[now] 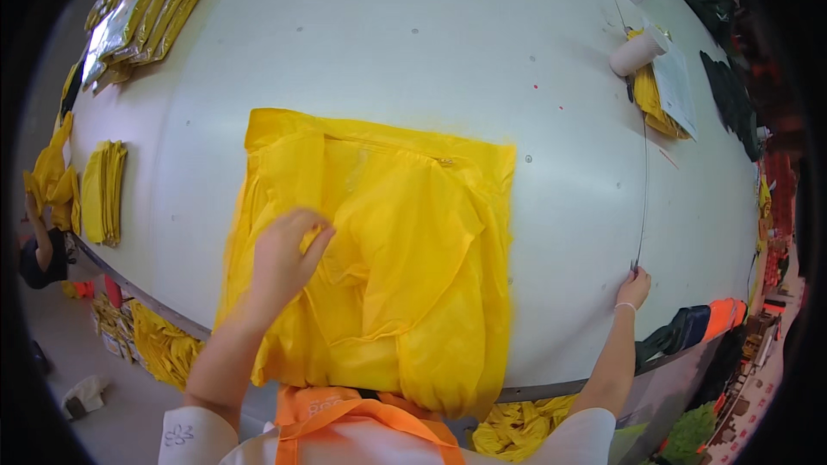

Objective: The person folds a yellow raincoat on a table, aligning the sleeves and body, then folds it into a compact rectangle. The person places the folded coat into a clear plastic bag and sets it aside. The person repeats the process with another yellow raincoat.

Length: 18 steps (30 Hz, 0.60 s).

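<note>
A thin yellow garment (pixel 405 241) with a zipper lies spread flat on the white table (pixel 370 52), its lower part hanging over the near edge. My left hand (pixel 289 250) rests on the garment's left part, fingers curled and pinching a fold of the yellow fabric. My right hand (pixel 633 287) is far to the right at the table's edge, fingers closed on the lower end of a thin dark rod (pixel 643 189) that runs up the table.
Folded yellow pieces (pixel 103 192) lie at the left edge, packed yellow bundles (pixel 142 21) at the far left corner. A white roll (pixel 636 53) and a sheet over yellow fabric (pixel 668 90) sit at the far right. More yellow fabric (pixel 159 344) is piled under the table.
</note>
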Each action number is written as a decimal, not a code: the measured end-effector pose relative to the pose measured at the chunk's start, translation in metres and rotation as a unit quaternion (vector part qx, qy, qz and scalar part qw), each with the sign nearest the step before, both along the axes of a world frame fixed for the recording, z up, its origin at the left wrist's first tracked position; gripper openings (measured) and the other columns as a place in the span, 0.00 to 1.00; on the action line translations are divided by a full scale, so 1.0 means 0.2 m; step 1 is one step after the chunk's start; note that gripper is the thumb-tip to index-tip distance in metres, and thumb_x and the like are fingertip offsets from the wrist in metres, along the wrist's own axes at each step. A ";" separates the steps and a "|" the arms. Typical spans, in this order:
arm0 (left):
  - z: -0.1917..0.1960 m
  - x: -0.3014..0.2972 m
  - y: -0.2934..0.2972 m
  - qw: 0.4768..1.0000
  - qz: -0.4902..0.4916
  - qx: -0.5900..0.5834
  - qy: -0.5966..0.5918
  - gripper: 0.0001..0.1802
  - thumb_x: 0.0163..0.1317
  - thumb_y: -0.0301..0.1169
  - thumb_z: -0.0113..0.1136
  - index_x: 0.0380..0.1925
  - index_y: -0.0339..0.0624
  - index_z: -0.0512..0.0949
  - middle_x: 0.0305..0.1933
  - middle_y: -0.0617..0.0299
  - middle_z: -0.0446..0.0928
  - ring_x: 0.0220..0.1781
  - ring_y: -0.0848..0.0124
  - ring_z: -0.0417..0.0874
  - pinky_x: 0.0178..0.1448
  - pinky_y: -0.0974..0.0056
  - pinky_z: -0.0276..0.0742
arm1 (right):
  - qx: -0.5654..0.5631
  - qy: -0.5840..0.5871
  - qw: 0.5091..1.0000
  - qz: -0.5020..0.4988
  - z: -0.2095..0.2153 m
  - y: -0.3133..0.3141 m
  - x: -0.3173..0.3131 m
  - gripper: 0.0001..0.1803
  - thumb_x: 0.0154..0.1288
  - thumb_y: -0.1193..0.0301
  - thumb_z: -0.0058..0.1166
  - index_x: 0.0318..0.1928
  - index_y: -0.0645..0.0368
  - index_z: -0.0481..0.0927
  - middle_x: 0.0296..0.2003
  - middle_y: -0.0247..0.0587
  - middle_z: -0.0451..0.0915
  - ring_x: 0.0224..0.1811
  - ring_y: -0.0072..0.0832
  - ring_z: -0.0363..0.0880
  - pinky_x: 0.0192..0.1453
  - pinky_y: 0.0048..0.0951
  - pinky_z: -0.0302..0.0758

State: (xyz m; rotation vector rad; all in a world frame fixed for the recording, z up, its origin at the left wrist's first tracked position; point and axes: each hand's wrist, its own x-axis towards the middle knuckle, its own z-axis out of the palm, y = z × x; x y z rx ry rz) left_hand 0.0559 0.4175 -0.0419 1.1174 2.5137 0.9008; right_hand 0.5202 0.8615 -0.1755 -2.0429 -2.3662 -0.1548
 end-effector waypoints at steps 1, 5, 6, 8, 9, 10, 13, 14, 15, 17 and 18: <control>-0.05 -0.05 0.09 1.000 -0.003 0.009 0.023 0.07 0.56 0.29 0.62 0.33 0.39 0.78 0.36 0.54 0.78 0.38 0.57 0.79 0.40 0.61 0.75 | 0.015 -0.002 1.000 0.003 -0.04 0.01 0.00 0.13 0.65 0.77 0.47 0.49 0.65 0.74 0.46 0.50 0.73 0.50 0.44 0.73 0.55 0.38 0.72; -0.36 -0.27 0.31 0.999 0.004 -0.028 0.028 0.12 0.54 0.32 0.62 0.39 0.42 0.78 0.41 0.58 0.77 0.45 0.59 0.78 0.47 0.59 0.74 | 0.035 0.119 0.988 0.092 -0.09 0.04 -0.15 0.12 0.66 0.78 0.43 0.49 0.65 0.73 0.45 0.48 0.73 0.43 0.41 0.75 0.49 0.36 0.73; -0.43 -0.32 0.36 0.998 -0.008 -0.049 0.025 0.13 0.53 0.32 0.63 0.40 0.42 0.78 0.41 0.59 0.77 0.44 0.60 0.78 0.47 0.59 0.75 | 0.049 0.172 0.976 0.122 -0.10 0.06 -0.21 0.12 0.66 0.78 0.43 0.49 0.65 0.73 0.45 0.47 0.73 0.40 0.39 0.76 0.47 0.34 0.74; -0.51 -0.36 0.40 0.998 -0.016 -0.061 0.031 0.14 0.52 0.33 0.64 0.40 0.43 0.79 0.40 0.60 0.77 0.44 0.61 0.78 0.46 0.61 0.75 | -0.049 0.383 0.917 0.099 0.02 -0.09 -0.60 0.13 0.67 0.79 0.40 0.50 0.63 0.73 0.40 0.43 0.76 0.28 0.27 0.75 0.38 0.26 0.73; -0.54 -0.36 0.41 0.998 -0.012 -0.053 0.038 0.14 0.51 0.34 0.64 0.39 0.43 0.80 0.39 0.60 0.77 0.43 0.61 0.79 0.46 0.62 0.75 | -0.117 0.401 0.902 0.105 0.15 -0.23 -0.85 0.14 0.67 0.79 0.39 0.51 0.62 0.73 0.36 0.39 0.77 0.25 0.23 0.72 0.35 0.24 0.72; -0.57 -0.36 0.40 0.998 -0.009 -0.047 0.042 0.14 0.51 0.35 0.65 0.38 0.42 0.80 0.39 0.61 0.77 0.42 0.61 0.79 0.46 0.62 0.75 | -0.186 0.416 0.884 0.108 0.25 -0.38 -1.06 0.15 0.67 0.79 0.38 0.52 0.60 0.73 0.32 0.36 0.77 0.22 0.18 0.70 0.32 0.21 0.70; -0.60 -0.37 0.43 0.999 0.027 -0.033 0.009 0.12 0.49 0.35 0.65 0.32 0.42 0.81 0.37 0.62 0.77 0.41 0.62 0.79 0.44 0.63 0.75 | -0.226 0.360 0.854 0.299 0.28 -0.70 -1.47 0.14 0.68 0.74 0.40 0.52 0.58 0.72 0.28 0.42 0.78 0.33 0.32 0.79 0.43 0.29 0.75; -0.60 -0.37 0.43 0.999 0.031 -0.028 -0.007 0.10 0.50 0.35 0.65 0.30 0.42 0.81 0.36 0.63 0.77 0.40 0.62 0.79 0.43 0.62 0.75 | -0.242 0.359 0.842 0.323 0.33 -0.82 -1.61 0.14 0.68 0.73 0.41 0.52 0.58 0.72 0.30 0.45 0.79 0.35 0.38 0.79 0.44 0.32 0.75; -0.61 -0.37 0.43 0.999 0.036 -0.022 -0.022 0.09 0.50 0.35 0.65 0.28 0.42 0.81 0.35 0.63 0.77 0.39 0.63 0.79 0.41 0.62 0.75 | -0.255 0.358 0.829 0.345 0.35 -0.91 -1.72 0.13 0.69 0.72 0.41 0.51 0.59 0.72 0.31 0.48 0.79 0.36 0.43 0.80 0.45 0.35 0.75; -0.62 -0.39 0.44 0.999 0.045 -0.006 -0.029 0.08 0.51 0.34 0.64 0.26 0.42 0.80 0.34 0.63 0.77 0.38 0.63 0.79 0.39 0.61 0.75 | -0.314 0.348 0.795 0.385 0.32 -1.02 -1.91 0.12 0.69 0.71 0.41 0.49 0.60 0.72 0.36 0.52 0.80 0.39 0.51 0.78 0.43 0.42 0.75; -0.63 -0.39 0.43 0.998 0.051 0.001 -0.024 0.08 0.52 0.34 0.63 0.26 0.42 0.80 0.33 0.62 0.77 0.37 0.62 0.79 0.38 0.61 0.74 | -0.336 0.313 0.804 0.377 0.31 -1.05 -1.99 0.11 0.69 0.71 0.41 0.48 0.60 0.71 0.36 0.52 0.80 0.38 0.51 0.78 0.42 0.42 0.74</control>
